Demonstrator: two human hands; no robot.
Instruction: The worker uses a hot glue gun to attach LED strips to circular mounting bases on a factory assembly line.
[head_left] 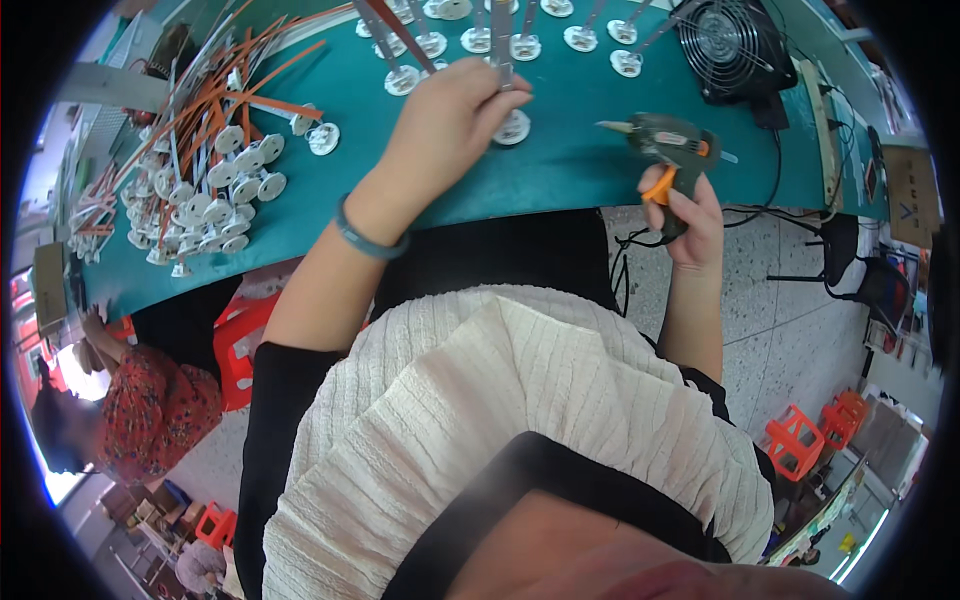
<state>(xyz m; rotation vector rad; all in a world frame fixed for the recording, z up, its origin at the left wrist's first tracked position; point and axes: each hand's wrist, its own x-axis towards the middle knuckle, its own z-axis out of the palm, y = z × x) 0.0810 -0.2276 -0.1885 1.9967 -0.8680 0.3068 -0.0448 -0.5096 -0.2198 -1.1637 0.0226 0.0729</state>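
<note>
My left hand (450, 125) reaches over the green tabletop, fingers closed round an upright translucent strip (502, 45). Just below the thumb is a white round base (513, 128), which appears to belong to that strip; the join is hidden by my fingers. In my right hand (692, 215) is a dark green hot glue gun (672, 138) with an orange trigger, held at the table's front edge. Its nozzle points left, toward the white base but apart from it. Several similar strips on white round bases (580, 38) stand beyond my left hand.
To the left lies a heap of white-disc pieces (215, 210) with orange and pale strips. A black fan (725, 45) stands at the back right. Cables (775, 170) hang over the front edge. Another person (150, 410) sits at the left; red stools (795, 440) stand behind.
</note>
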